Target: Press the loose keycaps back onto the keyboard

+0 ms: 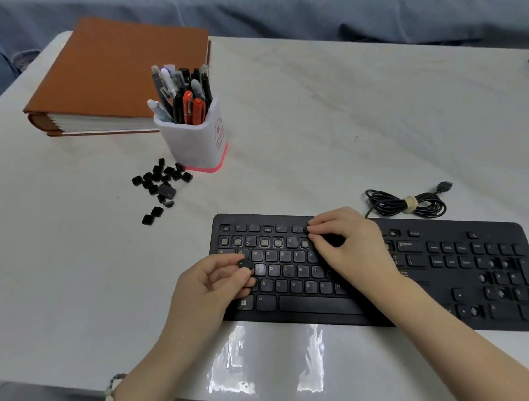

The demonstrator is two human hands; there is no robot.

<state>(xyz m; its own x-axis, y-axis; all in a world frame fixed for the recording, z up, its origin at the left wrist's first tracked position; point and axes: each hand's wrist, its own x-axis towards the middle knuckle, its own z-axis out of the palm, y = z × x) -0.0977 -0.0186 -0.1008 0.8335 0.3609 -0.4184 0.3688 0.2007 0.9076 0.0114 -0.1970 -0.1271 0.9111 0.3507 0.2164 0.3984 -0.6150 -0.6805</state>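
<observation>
Much remains: the keyboard (292,320) on the desk shows bare sockets in its number row and numpad, and the loose keycaps (162,183) lie by the pen cup (194,142). The left hand (212,284) pinches one keycap (245,264). The right hand (347,245) curls over the number row, its grip unclear.

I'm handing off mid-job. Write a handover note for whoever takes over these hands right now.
Left hand: pinches one keycap above the left letter keys of the keyboard.
Right hand: fingers curled over the number row; I cannot tell if it holds a cap.
Loose keycaps: heaped on the table beside the pen cup.
Done: the visible letter keys are seated.
Left: bare sockets in the number row, more on the numpad. Seat the held cap, then work through the heap.
</observation>
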